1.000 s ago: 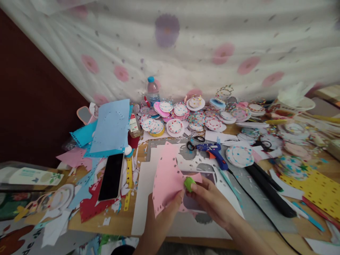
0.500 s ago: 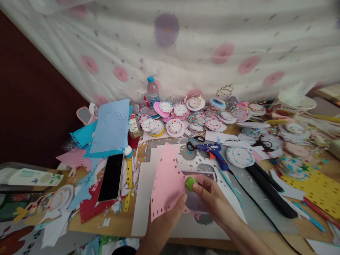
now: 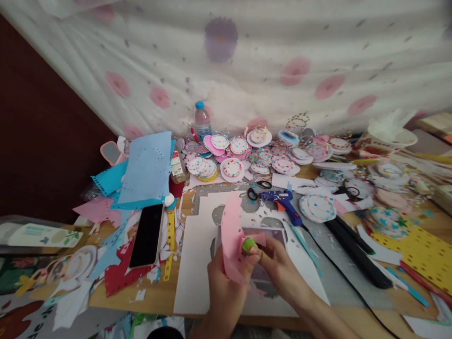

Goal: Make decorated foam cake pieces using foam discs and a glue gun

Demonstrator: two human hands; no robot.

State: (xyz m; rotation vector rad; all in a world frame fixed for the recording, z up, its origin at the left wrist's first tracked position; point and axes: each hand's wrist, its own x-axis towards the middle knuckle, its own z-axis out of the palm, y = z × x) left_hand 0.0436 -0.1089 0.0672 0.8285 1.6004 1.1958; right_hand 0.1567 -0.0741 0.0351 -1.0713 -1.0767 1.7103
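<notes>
Through the head view I have the right hand (image 3: 282, 264) gripping a small bright-green plastic block (image 3: 249, 244), apparently a paper punch, between thumb and fingers, set at the edge of a curled pink paper sheet (image 3: 230, 223). The left hand (image 3: 226, 285) grasps that sheet, its thumb close to the block; whether they touch I cannot tell. Both things are held above white sheets with cut-outs (image 3: 197, 263). To work well here, I judge, I need the paper flat where it meets the block, the left grip near, and an even squeeze. Farther out, a clear plastic bottle with a blue cap (image 3: 202, 121) stands upright; I can't read its fill. At far right, a white printed tub (image 3: 400, 142) holds crumpled translucent plastic (image 3: 390, 126).
</notes>
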